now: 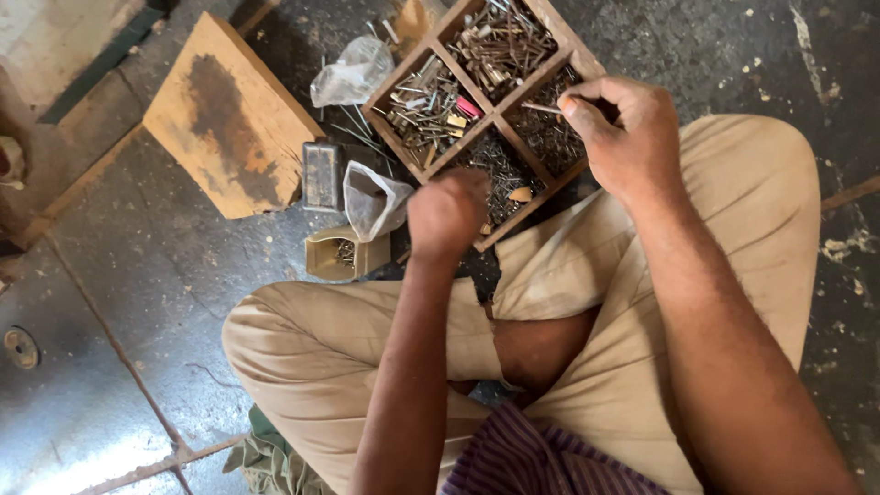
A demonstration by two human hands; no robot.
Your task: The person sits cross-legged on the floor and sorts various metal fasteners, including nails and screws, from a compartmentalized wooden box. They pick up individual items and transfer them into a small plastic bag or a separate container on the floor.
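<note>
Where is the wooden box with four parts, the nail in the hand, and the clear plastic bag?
Four-part wooden box [496, 113], head view: centre crossing of its dividers.
Thin metal nail [541, 107], head view: shaft, pinched by the right hand [623, 137].
Clear plastic bag [353, 71], head view: crumpled middle.

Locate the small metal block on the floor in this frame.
In the head view, the dark metal block lies left of the divided wooden tray, between the wooden board and a crumpled plastic bag.
</note>
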